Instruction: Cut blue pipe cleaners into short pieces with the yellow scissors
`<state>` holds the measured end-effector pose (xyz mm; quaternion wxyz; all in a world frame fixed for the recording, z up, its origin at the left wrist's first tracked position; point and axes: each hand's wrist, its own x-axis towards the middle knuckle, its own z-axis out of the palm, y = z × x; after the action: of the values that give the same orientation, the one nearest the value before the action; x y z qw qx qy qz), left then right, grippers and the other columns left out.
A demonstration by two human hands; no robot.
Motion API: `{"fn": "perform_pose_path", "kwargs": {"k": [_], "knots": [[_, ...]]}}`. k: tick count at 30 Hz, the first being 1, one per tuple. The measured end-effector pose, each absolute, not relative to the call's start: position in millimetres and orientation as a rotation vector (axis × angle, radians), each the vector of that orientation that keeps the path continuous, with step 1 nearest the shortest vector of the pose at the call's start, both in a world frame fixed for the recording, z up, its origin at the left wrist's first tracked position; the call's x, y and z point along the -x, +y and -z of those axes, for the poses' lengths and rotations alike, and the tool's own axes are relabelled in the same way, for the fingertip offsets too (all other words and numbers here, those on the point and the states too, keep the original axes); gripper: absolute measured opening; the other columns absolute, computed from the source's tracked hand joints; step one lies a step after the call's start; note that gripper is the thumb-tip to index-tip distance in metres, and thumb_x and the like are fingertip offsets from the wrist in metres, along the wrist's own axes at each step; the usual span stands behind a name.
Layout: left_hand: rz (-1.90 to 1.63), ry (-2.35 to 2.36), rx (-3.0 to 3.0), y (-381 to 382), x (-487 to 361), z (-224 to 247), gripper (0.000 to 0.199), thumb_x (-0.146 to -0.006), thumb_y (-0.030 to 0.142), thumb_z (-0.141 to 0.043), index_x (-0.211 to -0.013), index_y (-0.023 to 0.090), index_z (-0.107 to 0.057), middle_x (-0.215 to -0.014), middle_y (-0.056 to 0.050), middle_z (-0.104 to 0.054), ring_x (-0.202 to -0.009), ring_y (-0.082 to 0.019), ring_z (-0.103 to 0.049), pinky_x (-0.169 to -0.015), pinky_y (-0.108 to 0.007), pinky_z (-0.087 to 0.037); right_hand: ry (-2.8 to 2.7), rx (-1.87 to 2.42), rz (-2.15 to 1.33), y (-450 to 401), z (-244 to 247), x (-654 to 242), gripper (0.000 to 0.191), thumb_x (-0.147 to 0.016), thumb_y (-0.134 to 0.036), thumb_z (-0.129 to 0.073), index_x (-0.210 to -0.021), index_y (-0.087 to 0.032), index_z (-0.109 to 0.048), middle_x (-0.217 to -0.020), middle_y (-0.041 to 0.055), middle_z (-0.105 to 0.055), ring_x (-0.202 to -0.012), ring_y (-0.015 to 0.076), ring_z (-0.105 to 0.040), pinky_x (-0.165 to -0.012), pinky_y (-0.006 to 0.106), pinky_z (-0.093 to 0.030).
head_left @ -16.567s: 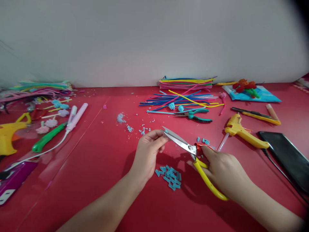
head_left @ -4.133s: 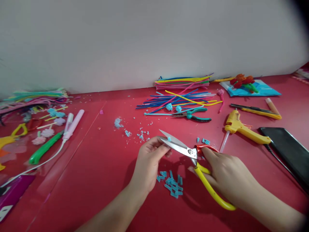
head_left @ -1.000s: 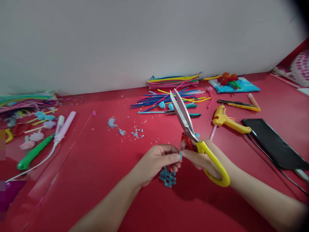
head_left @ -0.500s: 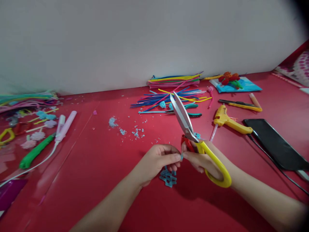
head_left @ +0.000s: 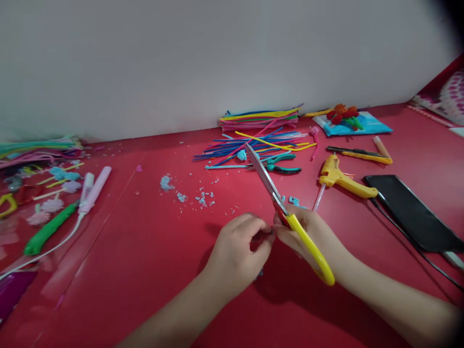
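My left hand [head_left: 241,249] is closed in a pinch at the centre of the red table, its fingertips meeting those of my right hand. Whatever small piece lies between them is hardly visible. My right hand [head_left: 308,232] holds scissors [head_left: 264,174] with yellow and red handles, the blades pointing up and away to the left. A few small blue pieces [head_left: 260,274] show just under my left hand, which hides most of them. Light blue scraps [head_left: 205,198] lie beyond my hands.
Colourful pipe cleaners [head_left: 259,121] lie at the back, near teal-handled pliers [head_left: 284,169]. On the right are a yellow glue gun [head_left: 340,181] and a black phone [head_left: 409,212]. A pink hot tool [head_left: 96,191] and green-handled tool [head_left: 50,229] lie left.
My left hand has turned and now covers most of the blue pieces below it. The scissors have tilted, showing their blades more edge-on. The view has shifted slightly.
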<state>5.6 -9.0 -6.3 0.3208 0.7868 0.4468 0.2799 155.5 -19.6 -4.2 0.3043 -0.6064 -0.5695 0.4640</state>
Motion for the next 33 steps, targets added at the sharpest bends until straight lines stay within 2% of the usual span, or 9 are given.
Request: {"fn": "perform_pose_path", "kwargs": {"k": [5,9,13,17,21,26,33], "knots": [[-0.791,1.208,-1.707,-4,-6,8,0.005,-0.071,0.019,-0.055,-0.067,0.018,-0.057,-0.064,0.001,-0.055,-0.060,-0.011,-0.051,-0.057,-0.022,-0.039,-1.615,1.582,-1.189,-18,7,-160,0.011,-0.071,-0.027,-0.047,-0.066,-0.019,-0.042,-0.050,-0.0078,-0.034,-0.043,0.0056,-0.034,-0.041,0.018,-0.025],[-0.913,1.169,-1.167,5,0,6,0.008,-0.065,0.023,-0.064,-0.067,0.016,-0.059,-0.061,0.002,-0.056,-0.055,-0.009,-0.051,-0.055,-0.020,-0.041,-1.881,1.677,-0.877,-16,10,-172,0.022,-0.071,-0.040,-0.051,-0.068,-0.020,-0.042,-0.053,-0.0055,-0.040,-0.047,0.0077,-0.037,-0.043,0.020,-0.025],[-1.070,1.079,-0.921,12,6,6,0.009,-0.064,0.018,-0.065,-0.071,0.016,-0.060,-0.062,0.002,-0.057,-0.055,-0.007,-0.053,-0.056,-0.019,-0.042,-2.132,1.831,-0.571,-17,14,-177,0.029,-0.071,-0.049,-0.049,-0.077,-0.021,-0.044,-0.057,-0.0035,-0.050,-0.047,0.0106,-0.044,-0.045,0.022,-0.025],[-1.187,1.034,-0.841,15,10,8,0.005,-0.067,0.014,-0.062,-0.072,0.015,-0.061,-0.064,0.001,-0.057,-0.057,-0.007,-0.052,-0.057,-0.018,-0.041,-2.328,1.883,-0.268,-21,23,-177,0.030,-0.075,-0.050,-0.041,-0.081,-0.020,-0.044,-0.060,0.0003,-0.056,-0.049,0.0152,-0.051,-0.045,0.024,-0.021],[-1.228,1.028,-0.826,15,13,9,0.005,-0.068,0.014,-0.059,-0.073,0.015,-0.061,-0.067,0.001,-0.057,-0.060,-0.007,-0.050,-0.060,-0.019,-0.041,-2.406,1.844,-0.072,-24,28,-177,0.029,-0.078,-0.049,-0.038,-0.077,-0.020,-0.042,-0.057,0.0004,-0.056,-0.046,0.0156,-0.052,-0.044,0.025,-0.018],[-1.228,1.079,-0.872,16,13,8,0.006,-0.068,0.010,-0.055,-0.066,0.015,-0.058,-0.062,0.002,-0.053,-0.057,-0.007,-0.047,-0.057,-0.019,-0.038,-2.448,1.814,0.005,-24,28,-175,0.029,-0.078,-0.048,-0.037,-0.073,-0.020,-0.040,-0.051,-0.0009,-0.053,-0.041,0.0147,-0.050,-0.043,0.025,-0.015],[-1.214,1.102,-0.894,16,13,6,0.005,-0.069,0.013,-0.055,-0.067,0.015,-0.058,-0.061,0.002,-0.054,-0.057,-0.008,-0.048,-0.058,-0.020,-0.039,-2.450,1.821,0.006,-23,28,-176,0.027,-0.078,-0.046,-0.037,-0.074,-0.020,-0.040,-0.051,-0.0008,-0.054,-0.041,0.0153,-0.051,-0.043,0.025,-0.015]]}}
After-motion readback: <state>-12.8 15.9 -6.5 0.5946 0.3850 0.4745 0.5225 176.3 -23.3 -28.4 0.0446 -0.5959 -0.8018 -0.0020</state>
